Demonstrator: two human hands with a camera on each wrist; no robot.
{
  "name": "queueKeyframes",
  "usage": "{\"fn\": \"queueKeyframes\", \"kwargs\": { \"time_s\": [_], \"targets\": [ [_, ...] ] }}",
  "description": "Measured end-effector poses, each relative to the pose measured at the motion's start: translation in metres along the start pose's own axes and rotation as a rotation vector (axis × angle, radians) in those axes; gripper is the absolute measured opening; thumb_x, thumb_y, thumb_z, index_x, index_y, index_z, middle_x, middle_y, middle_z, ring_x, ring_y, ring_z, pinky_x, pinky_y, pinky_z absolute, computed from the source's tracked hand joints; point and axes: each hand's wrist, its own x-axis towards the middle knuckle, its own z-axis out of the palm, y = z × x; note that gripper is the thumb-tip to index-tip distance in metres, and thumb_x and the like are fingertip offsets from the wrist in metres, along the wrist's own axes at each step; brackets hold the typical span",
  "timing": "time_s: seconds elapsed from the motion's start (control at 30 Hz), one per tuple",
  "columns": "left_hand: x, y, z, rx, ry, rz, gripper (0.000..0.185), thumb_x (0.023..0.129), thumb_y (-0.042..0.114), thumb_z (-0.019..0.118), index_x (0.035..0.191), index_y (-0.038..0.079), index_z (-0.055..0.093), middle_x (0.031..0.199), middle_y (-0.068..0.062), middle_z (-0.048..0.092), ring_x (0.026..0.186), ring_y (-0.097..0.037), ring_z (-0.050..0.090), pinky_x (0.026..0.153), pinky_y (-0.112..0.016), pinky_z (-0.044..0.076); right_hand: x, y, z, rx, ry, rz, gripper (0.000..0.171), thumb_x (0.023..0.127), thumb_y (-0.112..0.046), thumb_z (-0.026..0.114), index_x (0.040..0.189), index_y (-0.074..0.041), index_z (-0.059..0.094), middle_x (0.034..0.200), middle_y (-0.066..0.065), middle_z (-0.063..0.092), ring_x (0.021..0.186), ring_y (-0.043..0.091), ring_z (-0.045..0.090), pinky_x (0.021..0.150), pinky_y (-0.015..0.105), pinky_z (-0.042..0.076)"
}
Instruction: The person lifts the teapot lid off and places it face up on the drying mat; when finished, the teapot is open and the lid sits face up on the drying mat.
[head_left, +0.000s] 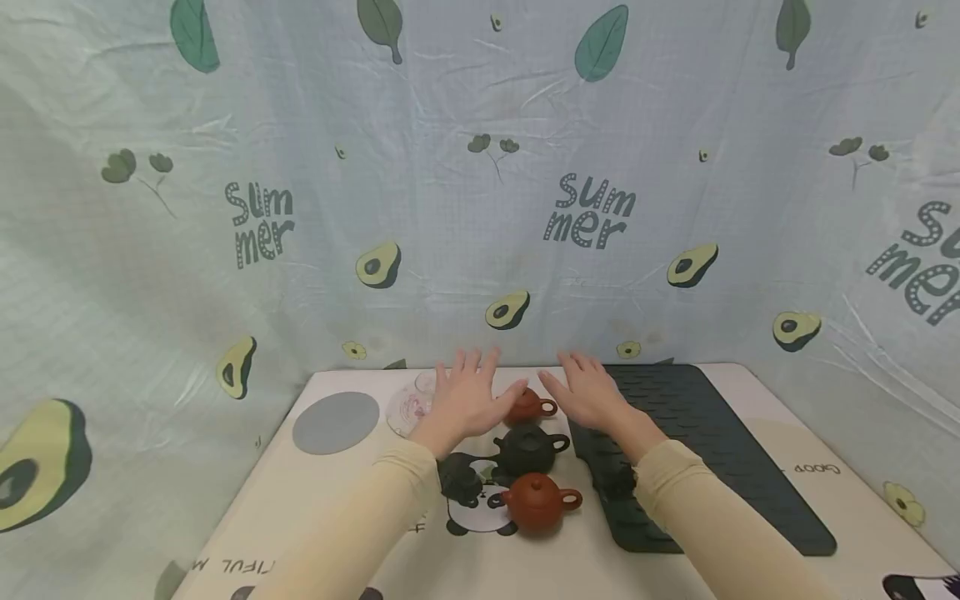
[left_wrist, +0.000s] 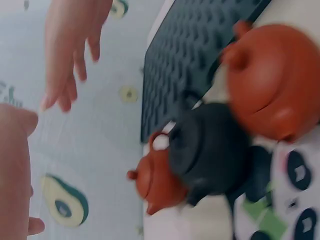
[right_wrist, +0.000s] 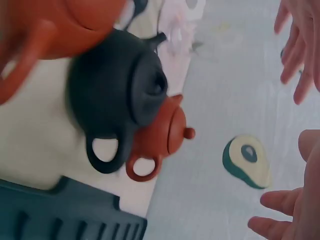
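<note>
Three teapots stand in a row on the table. The nearest is a reddish-brown teapot (head_left: 537, 503), the middle one a black teapot (head_left: 528, 451), and the farthest a smaller reddish-brown teapot (head_left: 527, 406). Both hands are held out over the far part of the table and hold nothing. My left hand (head_left: 468, 398) has its fingers spread, between the clear plate (head_left: 400, 415) and the far teapot. To the right of that teapot is my right hand (head_left: 591, 396), fingers extended above the dark mat (head_left: 675, 408). In the right wrist view, all three teapot handles face the mat.
A grey round patch (head_left: 335, 423) lies at the far left. Clear glassware (head_left: 425, 382) stands on the plate. A small dark object (head_left: 459, 478) sits left of the black teapot, partly over a panda print (head_left: 480, 510). A patterned curtain (head_left: 450, 208) hangs behind the table.
</note>
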Motion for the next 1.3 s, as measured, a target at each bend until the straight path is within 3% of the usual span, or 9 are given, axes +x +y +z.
{"fn": "queueKeyframes", "kwargs": {
  "time_s": [0.13, 0.2, 0.3, 0.43, 0.63, 0.73, 0.83, 1.03, 1.3],
  "targets": [
    [-0.021, 0.007, 0.007, -0.061, 0.046, 0.118, 0.075, 0.103, 0.061, 0.04, 0.155, 0.007, 0.041, 0.155, -0.018, 0.044, 0.145, -0.039, 0.036, 0.115, -0.058, 0.028, -0.014, 0.007, 0.006, 0.063, 0.007, -0.058, 0.072, 0.109, -0.052, 0.039, 0.153, 0.004, 0.037, 0.157, 0.031, 0.034, 0.144, 0.052, 0.029, 0.111, 0.066, 0.026],
    [-0.034, 0.007, 0.012, -0.095, 0.078, 0.177, 0.07, 0.104, 0.059, 0.042, 0.151, 0.007, 0.046, 0.15, -0.015, 0.05, 0.14, -0.035, 0.045, 0.111, -0.053, 0.036, -0.023, 0.007, 0.009, 0.109, 0.015, -0.094, 0.068, 0.109, -0.049, 0.042, 0.149, 0.005, 0.043, 0.155, 0.03, 0.037, 0.138, 0.049, 0.04, 0.109, 0.064, 0.032],
    [-0.054, 0.0, 0.019, -0.201, 0.117, 0.216, 0.062, 0.105, 0.055, 0.046, 0.145, 0.008, 0.051, 0.142, -0.011, 0.057, 0.131, -0.029, 0.054, 0.106, -0.047, 0.043, -0.035, 0.002, 0.016, 0.183, 0.03, -0.159, 0.059, 0.108, -0.046, 0.048, 0.143, 0.001, 0.053, 0.149, 0.024, 0.048, 0.128, 0.041, 0.053, 0.102, 0.059, 0.042],
    [-0.078, -0.013, 0.035, -0.39, 0.171, 0.159, 0.045, 0.104, 0.046, 0.055, 0.13, 0.01, 0.06, 0.123, -0.007, 0.064, 0.114, -0.026, 0.062, 0.095, -0.043, 0.051, -0.051, -0.012, 0.025, 0.271, 0.062, -0.203, 0.041, 0.105, -0.044, 0.056, 0.128, -0.011, 0.066, 0.133, 0.007, 0.062, 0.121, 0.029, 0.059, 0.096, 0.054, 0.048],
    [-0.09, -0.021, 0.065, -0.562, 0.26, 0.048, 0.02, 0.102, 0.037, 0.063, 0.102, 0.017, 0.066, 0.093, 0.008, 0.065, 0.084, -0.014, 0.062, 0.075, -0.032, 0.052, -0.072, -0.03, 0.04, 0.266, 0.151, -0.186, 0.006, 0.097, -0.026, 0.073, 0.101, -0.023, 0.07, 0.108, -0.005, 0.067, 0.107, 0.023, 0.063, 0.09, 0.047, 0.051],
    [-0.096, -0.02, 0.077, -0.645, 0.234, 0.001, 0.02, 0.103, 0.039, 0.062, 0.094, 0.021, 0.067, 0.082, 0.014, 0.064, 0.076, -0.007, 0.058, 0.068, -0.028, 0.049, -0.079, -0.032, 0.046, 0.212, 0.203, -0.172, 0.006, 0.093, -0.022, 0.076, 0.096, -0.024, 0.071, 0.103, -0.006, 0.068, 0.101, 0.021, 0.064, 0.087, 0.045, 0.052],
    [-0.101, -0.017, 0.088, -0.704, 0.183, 0.001, 0.022, 0.101, 0.042, 0.064, 0.09, 0.023, 0.066, 0.071, 0.015, 0.058, 0.066, -0.003, 0.052, 0.061, -0.023, 0.043, -0.082, -0.028, 0.051, 0.221, 0.21, -0.166, 0.009, 0.092, -0.02, 0.077, 0.093, -0.026, 0.07, 0.097, -0.009, 0.066, 0.089, 0.017, 0.062, 0.078, 0.038, 0.052],
    [-0.107, -0.011, 0.104, -0.738, 0.157, 0.068, 0.027, 0.099, 0.043, 0.068, 0.083, 0.023, 0.057, 0.058, 0.014, 0.047, 0.052, 0.0, 0.043, 0.051, -0.019, 0.035, -0.08, -0.017, 0.058, 0.291, 0.11, -0.203, 0.012, 0.094, -0.026, 0.076, 0.088, -0.027, 0.065, 0.078, -0.017, 0.057, 0.063, 0.005, 0.047, 0.056, 0.026, 0.041],
    [-0.117, -0.011, 0.113, -0.706, 0.186, 0.045, 0.029, 0.101, 0.035, 0.065, 0.079, 0.022, 0.053, 0.058, 0.015, 0.042, 0.053, 0.001, 0.039, 0.051, -0.018, 0.03, -0.08, -0.019, 0.058, 0.235, -0.032, -0.254, 0.034, 0.095, -0.042, 0.073, 0.075, -0.024, 0.052, 0.059, -0.014, 0.045, 0.052, 0.003, 0.043, 0.048, 0.025, 0.035]
  ]
}}
